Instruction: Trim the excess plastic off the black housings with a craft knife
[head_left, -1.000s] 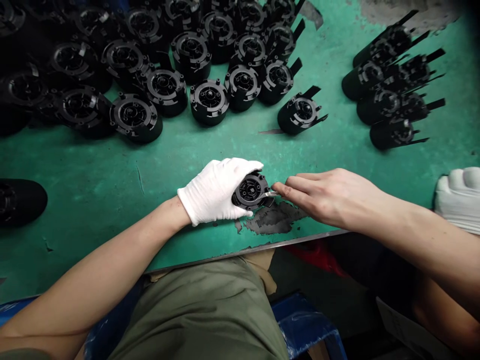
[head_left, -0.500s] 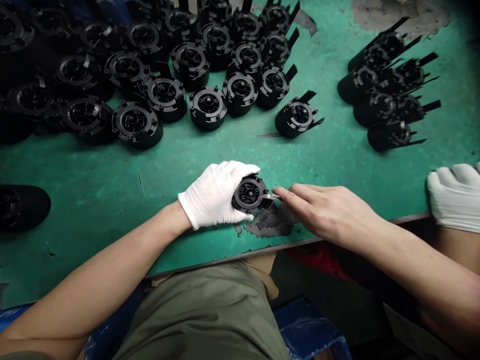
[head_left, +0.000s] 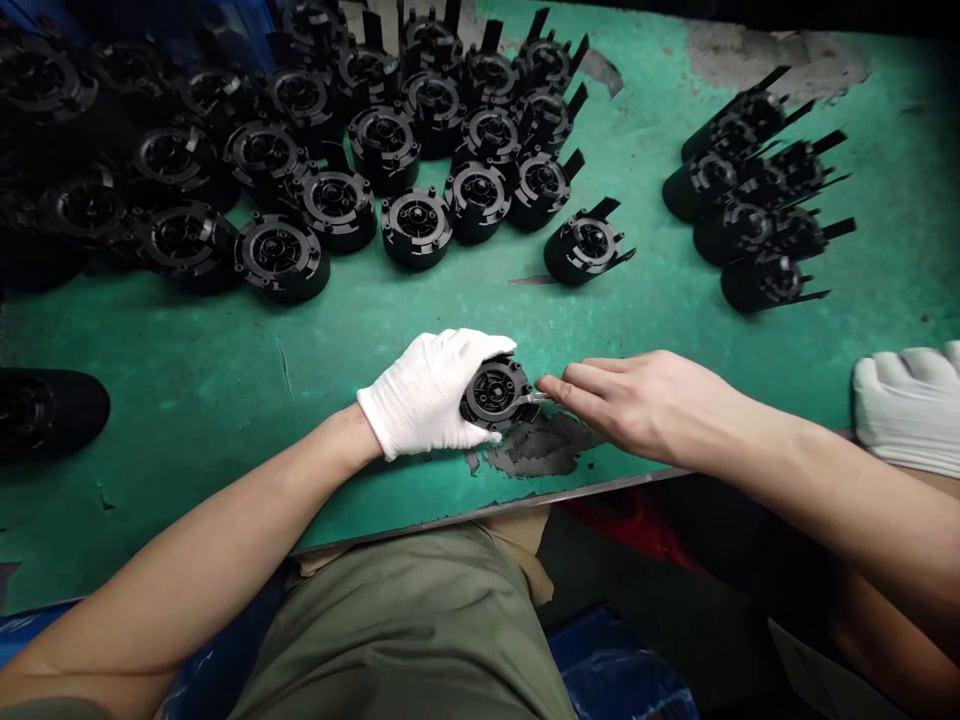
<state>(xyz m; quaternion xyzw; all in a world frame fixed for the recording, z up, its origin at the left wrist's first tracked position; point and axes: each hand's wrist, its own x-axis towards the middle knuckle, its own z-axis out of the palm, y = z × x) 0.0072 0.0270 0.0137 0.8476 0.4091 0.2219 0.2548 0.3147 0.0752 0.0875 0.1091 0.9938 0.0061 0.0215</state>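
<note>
Your gloved left hand point(head_left: 427, 395) wraps firmly around a black molded plastic housing point(head_left: 495, 393) above the green counter point(head_left: 187, 340), turning its rim toward your bare right hand point(head_left: 637, 400), whose fingers pinch what looks like a small craft blade point(head_left: 535, 398) against it, though they hide most of it.

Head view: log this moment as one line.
left: white-gloved hand holds round black plastic part | right: bare hand holds small metal blade
</note>
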